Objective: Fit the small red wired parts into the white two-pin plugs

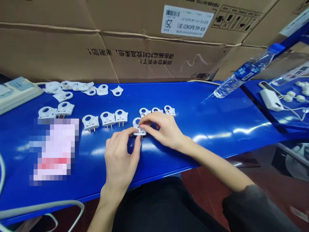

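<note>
Both hands meet over one white plug part with brass pins (138, 126) on the blue table (217, 125). My left hand (120, 161) pinches its lower left edge between thumb and forefinger. My right hand (164, 129) grips its top and right side with curled fingers. Just behind the hands stand three more white plug parts (156, 111) in a row. To the left, another row of three plug parts (106, 120) stands on its pins.
More white plug parts (72, 87) lie at the back left, near a beige power strip (16, 93). Large cardboard boxes (135, 38) wall off the back. A water bottle (243, 75) lies at the right, beside a white charger (271, 99). A blurred patch (54, 151) covers the left.
</note>
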Tool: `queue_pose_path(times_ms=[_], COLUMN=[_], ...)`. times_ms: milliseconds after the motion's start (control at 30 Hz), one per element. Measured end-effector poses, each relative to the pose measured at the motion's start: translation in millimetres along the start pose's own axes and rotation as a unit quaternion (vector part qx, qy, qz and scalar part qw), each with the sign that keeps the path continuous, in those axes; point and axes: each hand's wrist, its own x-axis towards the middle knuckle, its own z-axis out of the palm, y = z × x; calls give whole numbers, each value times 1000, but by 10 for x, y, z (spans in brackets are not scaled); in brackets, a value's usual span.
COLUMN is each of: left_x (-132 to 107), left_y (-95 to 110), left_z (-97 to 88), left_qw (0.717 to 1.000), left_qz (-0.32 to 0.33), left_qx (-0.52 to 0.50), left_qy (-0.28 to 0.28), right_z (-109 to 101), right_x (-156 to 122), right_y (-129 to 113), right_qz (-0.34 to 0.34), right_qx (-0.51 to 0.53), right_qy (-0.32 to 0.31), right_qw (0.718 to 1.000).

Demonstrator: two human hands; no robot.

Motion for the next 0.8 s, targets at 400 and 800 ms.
queue_pose_path(times_ms=[400,800], left_x=[1,-6], left_y=[5,-8], left_z=[-1,-18], left_qw=[1000,1000], left_qz=[16,9], left_qx=[-19,-17], left_qy=[-2,10], right_z=[-12,-70], right_x=[-9,9], right_y=[42,-28], right_qz=[-41,-7], right_qx=[-47,-22], right_qy=[-13,-11], right_qw=[998,1000])
